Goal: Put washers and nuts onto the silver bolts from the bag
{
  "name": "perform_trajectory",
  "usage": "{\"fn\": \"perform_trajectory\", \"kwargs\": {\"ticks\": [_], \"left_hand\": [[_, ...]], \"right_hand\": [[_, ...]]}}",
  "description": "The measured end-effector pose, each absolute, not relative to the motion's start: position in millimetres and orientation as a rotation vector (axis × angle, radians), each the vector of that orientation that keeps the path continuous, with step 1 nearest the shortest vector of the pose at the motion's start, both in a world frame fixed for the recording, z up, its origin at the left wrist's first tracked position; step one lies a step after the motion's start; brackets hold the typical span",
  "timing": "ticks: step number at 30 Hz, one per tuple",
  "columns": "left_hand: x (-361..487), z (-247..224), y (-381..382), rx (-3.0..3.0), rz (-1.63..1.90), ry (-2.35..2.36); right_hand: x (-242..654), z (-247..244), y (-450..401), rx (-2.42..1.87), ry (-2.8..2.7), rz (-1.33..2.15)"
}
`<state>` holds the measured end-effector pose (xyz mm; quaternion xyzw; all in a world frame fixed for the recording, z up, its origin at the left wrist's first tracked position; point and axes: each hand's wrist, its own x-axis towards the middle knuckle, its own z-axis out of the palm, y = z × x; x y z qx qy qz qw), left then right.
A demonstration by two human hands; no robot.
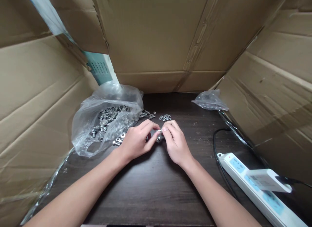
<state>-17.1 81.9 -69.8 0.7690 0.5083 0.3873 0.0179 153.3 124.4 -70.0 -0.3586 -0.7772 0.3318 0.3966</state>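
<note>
Near the middle of the dark table, my left hand pinches one end of a small metal bolt between thumb and finger. My right hand has its fingertips closed on the bolt's other end, where a washer or nut seems to sit; the detail is too small to tell. Just below the fingertips lies another small piece of hardware. Behind the hands are a cluster of nuts and washers and some loose bolts. More bolts and washers lie left of my left hand, partly hidden by it.
An open clear plastic bag full of metal hardware stands at the left. A smaller plastic bag lies at the back right. A white power strip with a plugged-in adapter and a black cable are at the right. Cardboard walls surround the table.
</note>
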Motion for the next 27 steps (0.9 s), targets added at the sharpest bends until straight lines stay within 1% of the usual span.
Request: {"fn": "perform_trajectory", "kwargs": {"ticks": [7, 27], "left_hand": [[-18.9, -71.3, 83.3, 2.368, 1.202, 1.601], [-18.2, -70.6, 83.2, 2.351, 1.204, 1.575]], "right_hand": [[153.6, -71.2, 122.7, -0.877, -1.953, 0.759], [152.4, -70.8, 124.2, -0.816, -1.991, 0.86]]}}
